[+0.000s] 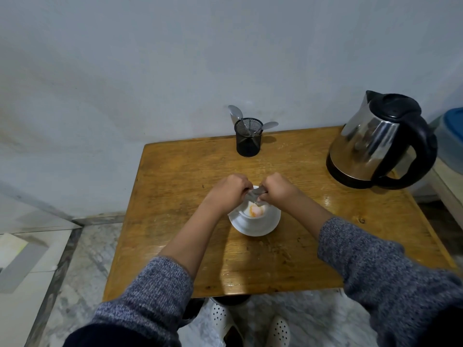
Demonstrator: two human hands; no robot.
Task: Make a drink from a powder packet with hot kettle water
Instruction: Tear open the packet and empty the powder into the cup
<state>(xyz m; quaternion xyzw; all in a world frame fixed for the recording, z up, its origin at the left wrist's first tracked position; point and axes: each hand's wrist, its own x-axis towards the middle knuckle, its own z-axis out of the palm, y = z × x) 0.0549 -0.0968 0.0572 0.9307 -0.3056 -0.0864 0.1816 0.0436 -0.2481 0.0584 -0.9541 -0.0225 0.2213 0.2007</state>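
Note:
A white cup (253, 218) stands on a white saucer (271, 225) in the middle of the wooden table (175, 186). A small heap of orange powder (332, 211) lies in the cup's bottom. Just above the cup's far rim, my left hand (229, 191) and my right hand (278, 190) both pinch a silvery powder packet (254, 194), one at each end, and a thin stream of powder falls from it. A steel kettle (370, 141) with a black handle and lid stands at the table's back right corner.
A black mesh holder (248, 141) with spoons (236, 113) stands at the back edge of the table, against the pale wall. A blue-lidded container (451, 136) sits on a ledge to the right. Marble floor and my white shoes (278, 331) show below the table's near edge.

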